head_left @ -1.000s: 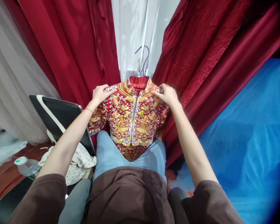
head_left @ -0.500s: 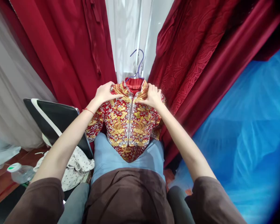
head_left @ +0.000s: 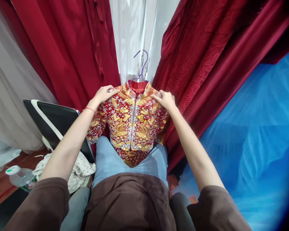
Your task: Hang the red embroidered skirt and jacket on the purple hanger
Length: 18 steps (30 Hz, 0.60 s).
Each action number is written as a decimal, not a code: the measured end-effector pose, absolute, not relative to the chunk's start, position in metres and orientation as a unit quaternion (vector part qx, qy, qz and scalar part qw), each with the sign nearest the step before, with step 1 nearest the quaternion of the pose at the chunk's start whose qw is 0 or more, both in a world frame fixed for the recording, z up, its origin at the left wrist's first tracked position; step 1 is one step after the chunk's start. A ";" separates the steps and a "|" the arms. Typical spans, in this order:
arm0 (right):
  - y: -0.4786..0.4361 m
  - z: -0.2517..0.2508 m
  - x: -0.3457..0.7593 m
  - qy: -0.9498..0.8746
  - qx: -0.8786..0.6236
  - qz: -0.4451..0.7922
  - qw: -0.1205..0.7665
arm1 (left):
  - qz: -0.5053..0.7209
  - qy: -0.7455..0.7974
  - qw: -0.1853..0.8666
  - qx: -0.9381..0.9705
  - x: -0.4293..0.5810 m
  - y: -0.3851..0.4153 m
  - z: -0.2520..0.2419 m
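A red jacket (head_left: 135,122) with gold and silver embroidery and a stand collar hangs on a purple hanger (head_left: 142,69), front towards me. Its lower part rests at my lap over the light blue jeans (head_left: 103,157). My left hand (head_left: 105,94) grips the jacket's shoulder on the left, thumb in front and fingers over the top. On the opposite shoulder, my right hand (head_left: 166,100) has its thumb on the front and its fingers curled behind. The hanger's hook shows above the collar, while its arms are mostly hidden inside the jacket.
Dark red cloth (head_left: 69,48) hangs at the left and patterned red cloth (head_left: 195,57) at the right. Blue tulle (head_left: 262,138) spreads on the far right. Beside my left arm are a black panel with a white strap (head_left: 55,118), a dotted white cloth (head_left: 79,170) and a plastic bottle (head_left: 19,176).
Both hands have slid outward from near the collar along the shoulders, the left hand to the left and the right hand to the right. The jacket stays nearly in place.
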State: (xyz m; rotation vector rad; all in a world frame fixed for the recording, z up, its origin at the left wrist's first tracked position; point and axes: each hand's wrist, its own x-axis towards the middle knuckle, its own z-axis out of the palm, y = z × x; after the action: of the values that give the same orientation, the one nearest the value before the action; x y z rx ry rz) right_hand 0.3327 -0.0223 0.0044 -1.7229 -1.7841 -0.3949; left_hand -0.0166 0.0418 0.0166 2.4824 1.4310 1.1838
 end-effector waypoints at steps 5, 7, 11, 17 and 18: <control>-0.025 -0.003 0.342 -0.633 -0.680 -0.163 0.332 | 0.423 0.494 -0.027 0.759 -0.028 0.048 0.007; -0.024 -0.005 0.341 -0.632 -0.679 -0.167 0.334 | 0.429 0.502 -0.030 0.750 -0.024 0.046 0.006; -0.021 -0.007 0.343 -0.649 -0.665 -0.162 0.332 | 0.416 0.512 -0.020 0.751 -0.019 0.043 0.006; -0.017 -0.016 0.337 -0.621 -0.671 -0.180 0.363 | 0.425 0.535 -0.027 0.730 -0.019 0.039 0.001; -0.017 -0.018 0.336 -0.616 -0.675 -0.180 0.364 | 0.427 0.536 -0.027 0.728 -0.019 0.039 0.000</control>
State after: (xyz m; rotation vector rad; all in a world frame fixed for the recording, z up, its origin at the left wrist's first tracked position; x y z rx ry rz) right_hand 0.3357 -0.0169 -0.0176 -1.7366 -1.5847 -0.4625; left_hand -0.0186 0.0388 -0.0005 2.3265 1.7148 1.3656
